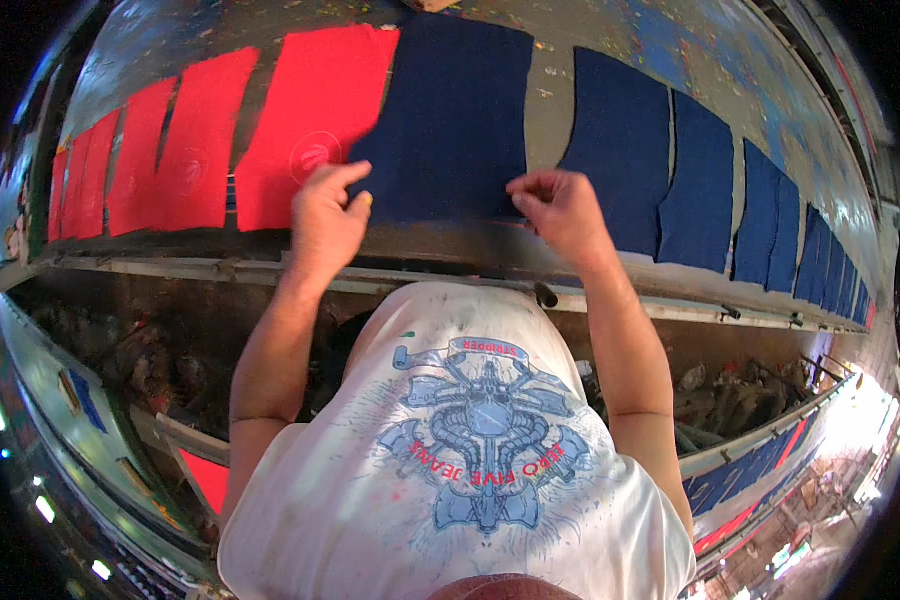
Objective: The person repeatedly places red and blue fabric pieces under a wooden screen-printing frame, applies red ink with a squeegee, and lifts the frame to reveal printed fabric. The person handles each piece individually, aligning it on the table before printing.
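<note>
A navy fabric panel (445,120) lies on the long table in front of me, its left side meeting a red panel (315,90). Over its lower left edge is my left hand (328,215), index finger stretched out and thumb apart from it. My right hand (567,212) pinches the panel's lower right edge between thumb and fingers. The red panel bears a round pale print low on its right side. To the right, across a strip of bare table, lies another navy panel (620,140).
More red panels (205,140) run along the long table (550,100) to the left, and several navy ones (695,185) to the right. A metal rail (660,295) follows its near edge. Behind me, other tables (740,470) hold red and navy pieces.
</note>
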### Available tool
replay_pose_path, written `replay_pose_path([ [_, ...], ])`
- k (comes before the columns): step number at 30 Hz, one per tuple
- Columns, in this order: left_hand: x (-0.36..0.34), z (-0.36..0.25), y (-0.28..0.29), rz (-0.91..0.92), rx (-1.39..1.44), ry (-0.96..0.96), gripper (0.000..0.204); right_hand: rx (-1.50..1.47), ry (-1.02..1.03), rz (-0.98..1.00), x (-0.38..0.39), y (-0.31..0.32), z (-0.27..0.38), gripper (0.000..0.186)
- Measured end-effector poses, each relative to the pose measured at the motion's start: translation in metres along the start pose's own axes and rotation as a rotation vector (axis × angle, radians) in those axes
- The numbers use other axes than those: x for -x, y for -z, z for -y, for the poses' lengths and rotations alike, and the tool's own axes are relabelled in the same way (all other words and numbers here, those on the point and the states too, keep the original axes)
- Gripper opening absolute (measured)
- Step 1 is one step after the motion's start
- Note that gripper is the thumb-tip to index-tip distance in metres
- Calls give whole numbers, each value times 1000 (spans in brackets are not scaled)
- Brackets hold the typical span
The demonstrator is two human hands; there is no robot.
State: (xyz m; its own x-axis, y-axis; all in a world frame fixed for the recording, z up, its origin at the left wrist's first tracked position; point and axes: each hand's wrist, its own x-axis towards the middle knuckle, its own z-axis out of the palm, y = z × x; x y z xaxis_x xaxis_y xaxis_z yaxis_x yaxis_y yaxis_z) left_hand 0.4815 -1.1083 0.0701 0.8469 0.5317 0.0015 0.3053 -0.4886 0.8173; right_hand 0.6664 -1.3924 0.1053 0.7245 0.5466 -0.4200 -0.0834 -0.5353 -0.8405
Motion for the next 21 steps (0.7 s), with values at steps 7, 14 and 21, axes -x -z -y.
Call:
replay_pose_path([
  [7,18,5,-19,14,-138,-6,32,313,-23,-21,0,-23,-30,20],
  [14,11,13,-15,-47,-61,-42,34,149,-22,26,-1,-20,-20,15],
  [21,-7,3,19,-39,284,56,44,-352,33,25,7,7,14,10],
])
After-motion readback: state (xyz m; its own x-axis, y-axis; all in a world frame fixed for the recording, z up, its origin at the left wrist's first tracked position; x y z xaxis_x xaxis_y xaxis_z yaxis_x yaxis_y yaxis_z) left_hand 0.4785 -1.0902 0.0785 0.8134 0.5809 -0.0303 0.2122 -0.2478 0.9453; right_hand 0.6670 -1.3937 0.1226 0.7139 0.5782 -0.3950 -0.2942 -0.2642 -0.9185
